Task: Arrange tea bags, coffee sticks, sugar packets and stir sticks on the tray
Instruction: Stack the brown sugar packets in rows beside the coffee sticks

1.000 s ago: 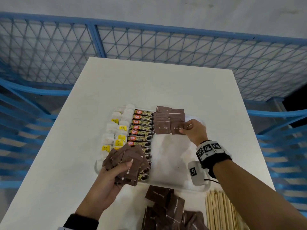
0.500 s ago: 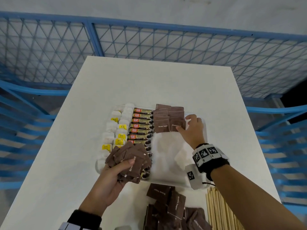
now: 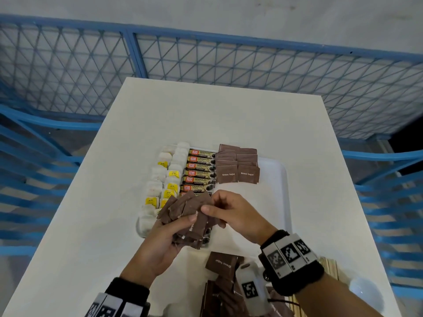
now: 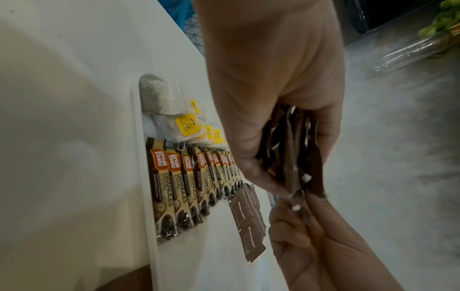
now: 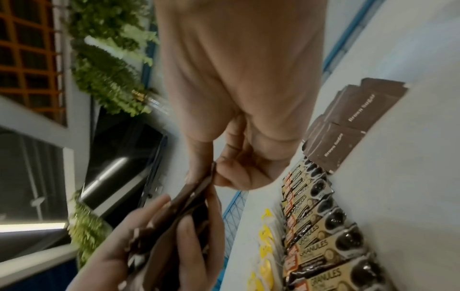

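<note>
A white tray lies mid-table. On it, white tea bags with yellow tags fill the left side, a column of coffee sticks runs beside them, and brown sugar packets sit in two rows at the far end. My left hand grips a fanned bunch of sugar packets above the tray's near left. My right hand pinches one packet of that bunch between thumb and forefinger; the right wrist view shows the pinch. The same bunch appears in the left wrist view.
Loose sugar packets lie in a heap on the table at the near edge. Wooden stir sticks lie to their right, partly hidden by my right wrist. Blue mesh railings surround the white table.
My right hand has left the far rows of sugar packets and come back toward me to the bunch in my left hand, where it now pinches a packet. The left hand stayed roughly in place.
</note>
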`<state>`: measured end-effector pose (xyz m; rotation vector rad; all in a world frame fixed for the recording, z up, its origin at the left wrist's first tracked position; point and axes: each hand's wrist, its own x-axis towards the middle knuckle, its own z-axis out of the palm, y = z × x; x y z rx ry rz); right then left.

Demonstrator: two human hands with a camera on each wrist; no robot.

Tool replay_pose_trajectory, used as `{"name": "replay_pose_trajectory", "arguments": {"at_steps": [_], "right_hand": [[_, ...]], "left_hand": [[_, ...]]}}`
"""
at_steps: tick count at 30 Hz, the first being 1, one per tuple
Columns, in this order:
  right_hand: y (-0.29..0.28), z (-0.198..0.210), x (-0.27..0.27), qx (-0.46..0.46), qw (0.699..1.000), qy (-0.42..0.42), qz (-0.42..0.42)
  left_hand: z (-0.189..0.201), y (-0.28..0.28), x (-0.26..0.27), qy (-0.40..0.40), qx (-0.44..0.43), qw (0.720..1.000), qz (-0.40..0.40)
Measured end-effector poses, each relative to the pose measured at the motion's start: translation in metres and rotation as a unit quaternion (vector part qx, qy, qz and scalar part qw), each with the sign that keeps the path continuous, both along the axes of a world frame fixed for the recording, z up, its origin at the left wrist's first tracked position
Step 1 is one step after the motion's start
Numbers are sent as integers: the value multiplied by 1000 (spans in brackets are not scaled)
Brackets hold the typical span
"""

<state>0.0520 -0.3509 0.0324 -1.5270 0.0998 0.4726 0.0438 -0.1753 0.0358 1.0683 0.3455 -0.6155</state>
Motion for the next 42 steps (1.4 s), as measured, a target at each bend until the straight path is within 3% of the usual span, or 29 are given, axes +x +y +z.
{"name": "replay_pose_trajectory", "arguments": {"at_steps": [12, 21, 25, 29, 32, 36, 42], "right_hand": [[-15, 10, 6, 128, 988, 72, -49], [-32, -9, 13, 59, 995, 49, -69], [-44, -24, 23, -86, 990, 32, -102], [-55, -40, 40, -288, 951, -57, -96], [-58, -47, 53, -303, 942, -78, -120], [-55, -55, 69, -327, 938, -83, -79], [-53, -65, 79, -431, 891, -126, -62]], "left_hand": [[-7, 15, 1, 8, -15, 998, 58], [-11, 21, 4, 0, 3, 999, 51], [-13, 26, 6, -8, -1, 998, 59], [-14, 29, 7, -15, 0, 998, 58], [-16, 32, 7, -7, -6, 998, 60], [-18, 33, 7, -8, 0, 998, 57], [-21, 35, 8, 4, -8, 998, 65]]}}
